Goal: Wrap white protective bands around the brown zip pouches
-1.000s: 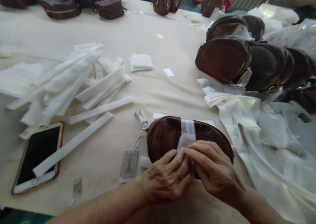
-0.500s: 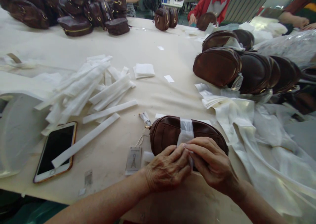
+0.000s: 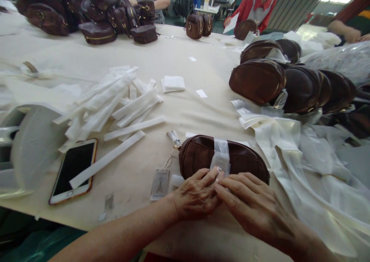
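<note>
A dark brown leather pouch [image 3: 196,154] lies on its side before me, a translucent white strip [image 3: 221,152] wrapped around its middle. My left hand [image 3: 199,196] is closed at the front of the pouch, its bent fingertips on the strip's lower end. Close beside it, my right hand [image 3: 251,204] has its fingers stretched out, the tips meeting the left fingertips; nothing shows in its grip. From the pouch's left end hang a wrapped zipper pull [image 3: 173,138] and a corded tag [image 3: 160,184] with a tower picture. The pouch's underside is hidden.
White strips [image 3: 98,96] are heaped at left, one lying across a phone [image 3: 75,165]. Brown pouches [image 3: 257,81] are stacked at right, above loose white sheets [image 3: 268,133]. More brown bags [image 3: 98,31] are piled at the far left. Other people work across the table.
My right hand has shifted down and right, its fingers straighter, uncovering more of the strip's lower end. My left hand stays by the strip. The view has shifted slightly.
</note>
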Available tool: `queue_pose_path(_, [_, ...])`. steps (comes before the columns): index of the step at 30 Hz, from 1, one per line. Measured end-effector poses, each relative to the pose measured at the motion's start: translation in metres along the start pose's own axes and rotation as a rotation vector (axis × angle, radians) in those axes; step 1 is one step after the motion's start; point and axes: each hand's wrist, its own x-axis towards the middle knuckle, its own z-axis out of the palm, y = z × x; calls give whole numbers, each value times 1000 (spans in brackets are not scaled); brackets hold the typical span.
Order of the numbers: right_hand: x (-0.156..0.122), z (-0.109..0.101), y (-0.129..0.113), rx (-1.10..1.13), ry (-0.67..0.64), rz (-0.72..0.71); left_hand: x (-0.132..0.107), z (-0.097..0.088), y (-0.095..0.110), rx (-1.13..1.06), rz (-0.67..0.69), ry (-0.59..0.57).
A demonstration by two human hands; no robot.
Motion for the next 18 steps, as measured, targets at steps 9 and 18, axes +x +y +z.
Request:
queue_pose_path(9, [13,-4,-13,-245,-46,-87,-1,-1,-1,13,8,-15])
queue_pose_path(18, [3,13,-7,56,181,115,0,-4,-1,37,20,-67])
